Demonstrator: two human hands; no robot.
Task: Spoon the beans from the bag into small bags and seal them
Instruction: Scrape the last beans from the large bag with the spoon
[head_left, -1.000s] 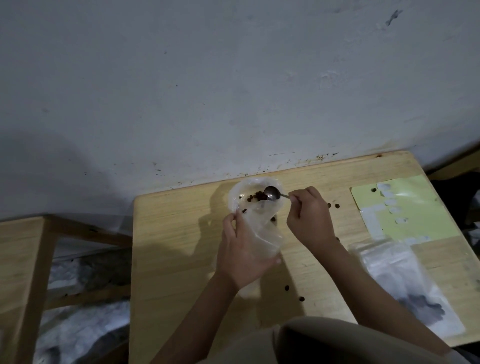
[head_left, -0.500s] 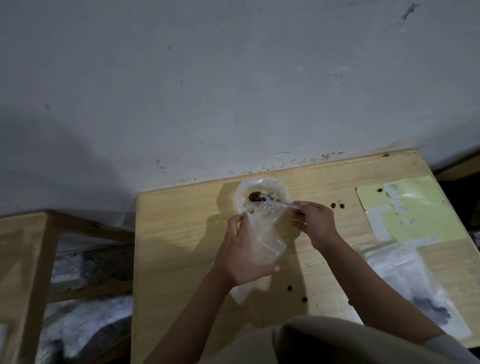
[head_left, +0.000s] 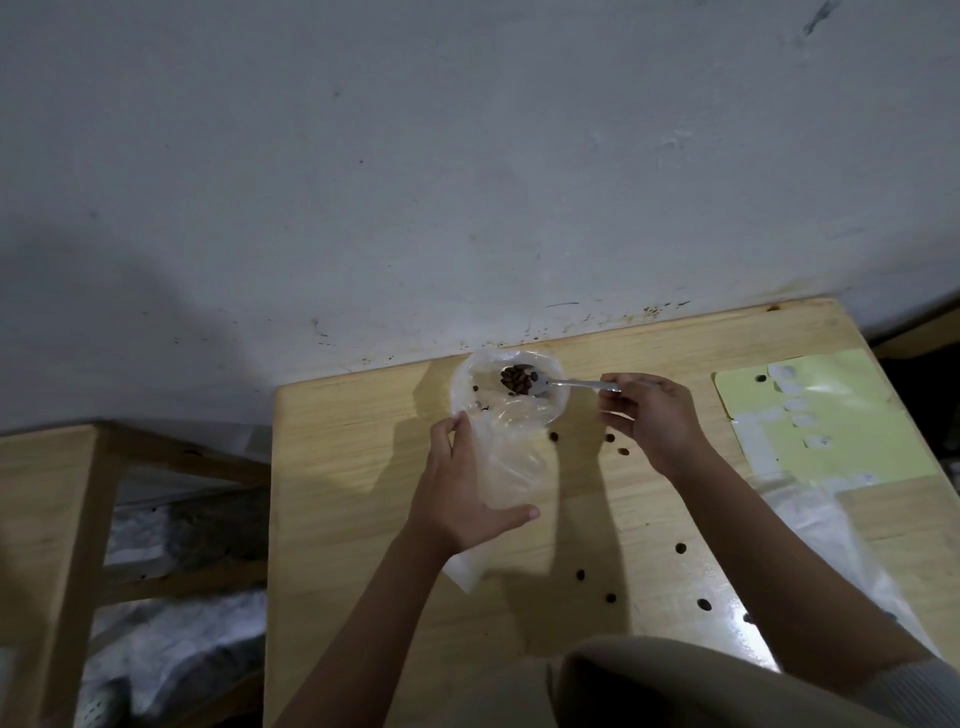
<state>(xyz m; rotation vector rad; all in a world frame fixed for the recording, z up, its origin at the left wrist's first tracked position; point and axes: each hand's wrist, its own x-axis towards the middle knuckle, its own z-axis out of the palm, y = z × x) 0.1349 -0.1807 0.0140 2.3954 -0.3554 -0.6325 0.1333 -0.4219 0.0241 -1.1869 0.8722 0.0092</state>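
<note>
1. Loose beans (head_left: 610, 597) lie scattered on the table (head_left: 332, 519), nearer than the clear bag (head_left: 506, 447).
2. The left hand (head_left: 457, 499) grips that bag; nothing looks sealed yet.
3. Right of its mouth, the right hand (head_left: 647, 421) pinches a spoon (head_left: 566, 384) heaped with beans over the opening; filling seems early.

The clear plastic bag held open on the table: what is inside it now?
Inside the clear plastic bag, the spoon carries dark beans; a few loose beans lie near. The left hand covers the bag's lower part, so anything there is hidden.
</note>
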